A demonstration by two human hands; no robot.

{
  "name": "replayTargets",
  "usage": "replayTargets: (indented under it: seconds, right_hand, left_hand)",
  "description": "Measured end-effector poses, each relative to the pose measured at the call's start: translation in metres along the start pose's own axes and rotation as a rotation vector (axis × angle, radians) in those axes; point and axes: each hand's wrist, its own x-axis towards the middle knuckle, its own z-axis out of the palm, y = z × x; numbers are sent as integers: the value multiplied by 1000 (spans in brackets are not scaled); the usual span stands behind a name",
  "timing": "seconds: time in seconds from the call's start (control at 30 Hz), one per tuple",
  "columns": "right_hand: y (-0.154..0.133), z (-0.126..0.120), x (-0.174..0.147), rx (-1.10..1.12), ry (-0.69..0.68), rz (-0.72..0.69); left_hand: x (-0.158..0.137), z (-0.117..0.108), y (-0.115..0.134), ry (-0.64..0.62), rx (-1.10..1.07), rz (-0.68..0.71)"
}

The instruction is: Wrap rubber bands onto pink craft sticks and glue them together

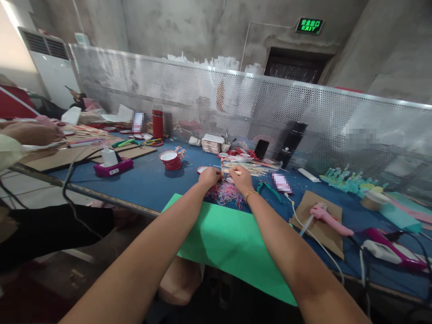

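Observation:
My left hand (210,177) and my right hand (241,180) are close together above a tangle of multicoloured threads (227,194) at the front of the blue table. A short pale stick (237,173) lies in the closed fingers of my right hand. The fingers of my left hand are pinched together, and what they hold is too small to make out. Behind my left hand is a round red-rimmed piece (201,170). A green sheet (229,243) hangs over the table edge beneath my forearms. Teal-handled pliers (269,191) lie right of my right hand.
A stack of red-rimmed discs (170,160) stands to the left. Wooden sticks (251,169) lie behind my hands. On the right, a pink glue gun (329,218) rests on cardboard (313,202), with cables nearby. Another person's hands (32,137) are at far left. A perforated metal screen (189,90) closes the back.

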Motion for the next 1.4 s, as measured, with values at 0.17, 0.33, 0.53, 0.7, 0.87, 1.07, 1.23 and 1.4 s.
replayTargets:
  seconds: [0.17, 0.33, 0.53, 0.7, 0.87, 1.07, 1.23, 1.4]
  right_hand:
    - [1, 0, 1, -23, 23, 26]
    - [2, 1, 1, 5, 23, 8]
    - [2, -1, 1, -37, 22, 29]
    - [2, -1, 1, -12, 16, 11]
    - [1, -1, 1, -33, 12, 33]
    - [-1, -2, 0, -12, 26, 1]
    - [0, -2, 0, -53, 20, 16]
    - [0, -1, 0, -17, 23, 17]
  left_hand:
    - [0, 0, -1, 5, 4, 10]
    - [0, 0, -1, 3, 6, 2]
    - [0, 0, 0, 6, 17, 16]
    - [-1, 0, 0, 0, 18, 5]
    - [1, 1, -1, 4, 6, 11]
    - [3, 3, -3, -2, 11, 16]
    - [3, 3, -4, 7, 1, 30]
    - [3, 3, -3, 10, 7, 9]
